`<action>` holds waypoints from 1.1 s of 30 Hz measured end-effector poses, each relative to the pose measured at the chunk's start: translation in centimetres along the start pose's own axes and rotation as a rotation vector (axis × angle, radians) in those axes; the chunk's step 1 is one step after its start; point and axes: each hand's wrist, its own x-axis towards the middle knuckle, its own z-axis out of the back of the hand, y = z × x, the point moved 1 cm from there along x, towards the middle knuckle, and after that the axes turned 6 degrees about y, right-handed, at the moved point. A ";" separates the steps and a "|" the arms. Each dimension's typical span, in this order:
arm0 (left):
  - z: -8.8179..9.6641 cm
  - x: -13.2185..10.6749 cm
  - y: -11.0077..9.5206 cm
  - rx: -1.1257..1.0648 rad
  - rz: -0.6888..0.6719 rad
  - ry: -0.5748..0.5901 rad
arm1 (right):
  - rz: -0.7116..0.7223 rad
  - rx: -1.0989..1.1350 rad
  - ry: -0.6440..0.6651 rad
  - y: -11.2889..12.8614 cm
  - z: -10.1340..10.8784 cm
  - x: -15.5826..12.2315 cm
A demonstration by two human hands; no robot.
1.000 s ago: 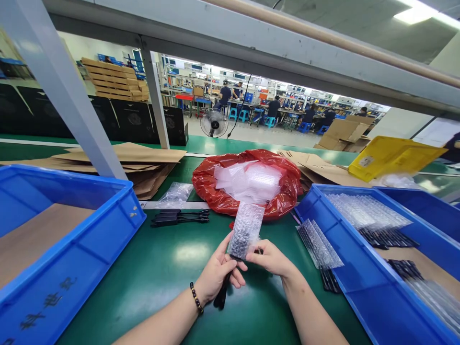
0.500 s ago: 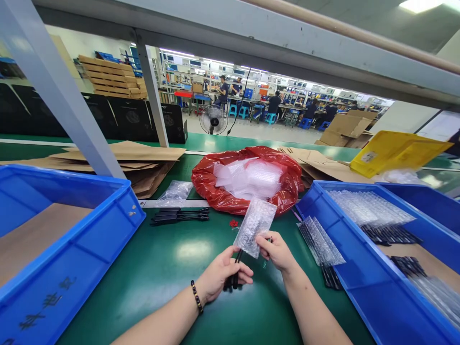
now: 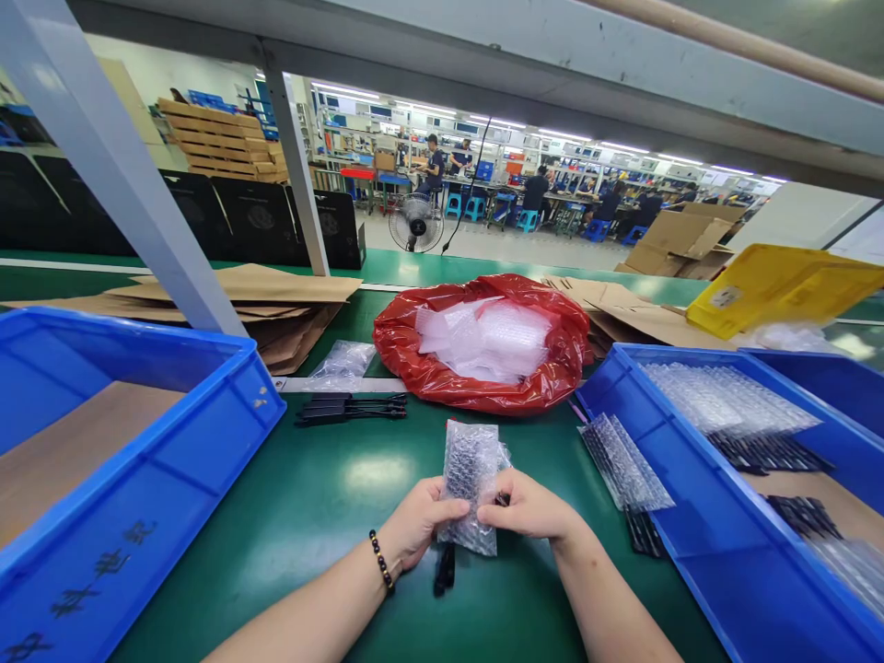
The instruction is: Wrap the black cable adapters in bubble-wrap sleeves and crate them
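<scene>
A small bubble-wrap bag (image 3: 471,479) stands upright over the green table (image 3: 324,516), pinched from both sides. My left hand (image 3: 418,521) is closed on its left edge and on thin black parts (image 3: 445,569) whose ends stick out below the bag. My right hand (image 3: 530,506) is closed on the bag's right edge. The upper part of the black parts is inside the bag.
A red bag (image 3: 483,345) of loose bubble-wrap bags lies behind my hands. More black parts (image 3: 349,408) lie to the left. A blue bin (image 3: 103,460) stands left, another blue bin (image 3: 725,497) with wrapped parts right. A wrapped bundle (image 3: 625,465) leans on it. Cardboard sheets (image 3: 262,304) and people working are farther back.
The black parts have slid further into the bubble-wrap bag. The bag has gone from tilted right to upright and lower, and both hands have closed in on its sides.
</scene>
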 end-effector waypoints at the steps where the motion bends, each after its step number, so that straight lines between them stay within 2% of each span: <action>1: 0.0 0.0 0.1 0.013 0.019 -0.002 | 0.003 0.021 -0.032 0.0 0.0 0.1; 4: -0.1 0.0 0.4 0.033 0.066 0.025 | 0.055 0.116 -0.265 -0.1 0.2 0.4; 6: -0.1 -0.1 0.6 0.038 0.087 0.035 | 0.068 0.149 -0.369 -0.2 0.2 0.6; 13: -0.3 0.0 0.6 0.019 0.063 0.006 | 0.088 0.146 -0.439 -1.0 -0.1 1.0; 16: -0.2 0.2 0.3 -0.046 -0.026 -0.082 | 0.082 0.104 -0.471 -1.2 -0.9 1.8; 19: 0.0 0.4 0.1 -0.079 -0.095 -0.164 | 0.068 -0.069 -0.482 -1.0 -2.2 2.5; 21: 0.1 0.3 0.0 -0.056 -0.108 -0.152 | 0.066 -0.221 -0.513 -0.4 -2.6 2.4; 23: 0.0 0.3 0.1 -0.017 -0.100 -0.095 | 0.051 -0.377 -0.489 0.6 -2.5 1.7; 25: 0.0 0.2 0.2 0.021 -0.052 -0.047 | -0.023 -0.535 -0.413 1.9 -1.5 0.2; 28: 0.3 0.3 0.4 0.073 0.046 -0.053 | -0.238 -0.764 -0.371 3.3 1.4 -2.8; 30: 0.5 0.3 0.4 0.099 0.085 -0.055 | -0.441 -0.897 -0.390 3.1 3.9 -4.7; 33: 0.5 0.3 0.4 0.126 0.107 -0.028 | -0.834 -1.019 -0.440 1.2 7.8 -6.8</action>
